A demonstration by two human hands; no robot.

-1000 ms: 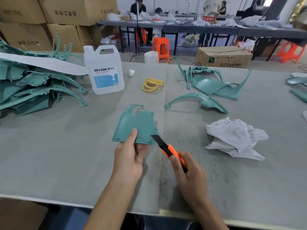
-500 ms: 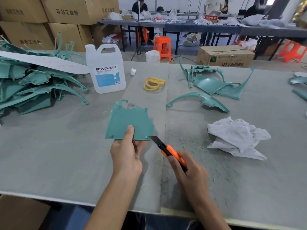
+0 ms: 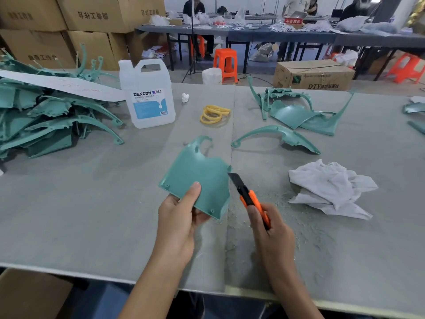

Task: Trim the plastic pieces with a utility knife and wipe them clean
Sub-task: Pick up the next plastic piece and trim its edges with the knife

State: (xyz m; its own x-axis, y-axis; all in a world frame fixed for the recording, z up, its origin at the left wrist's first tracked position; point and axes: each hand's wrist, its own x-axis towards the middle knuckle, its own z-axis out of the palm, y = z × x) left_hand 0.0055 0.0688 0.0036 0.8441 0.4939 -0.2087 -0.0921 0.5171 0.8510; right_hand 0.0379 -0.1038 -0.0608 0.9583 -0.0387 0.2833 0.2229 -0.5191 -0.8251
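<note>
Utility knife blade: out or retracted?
Out: the dark blade sticks out past the orange knife handle in the right hand, its tip beside the green plastic piece's right edge.

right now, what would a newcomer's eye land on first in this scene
First the teal plastic panel, held over the middle of the table in the left hand, with the orange utility knife in the right hand, blade at its right edge. Then the heap of teal pieces at far left, beside a clear jug, and the crumpled white rag on the right.
</note>
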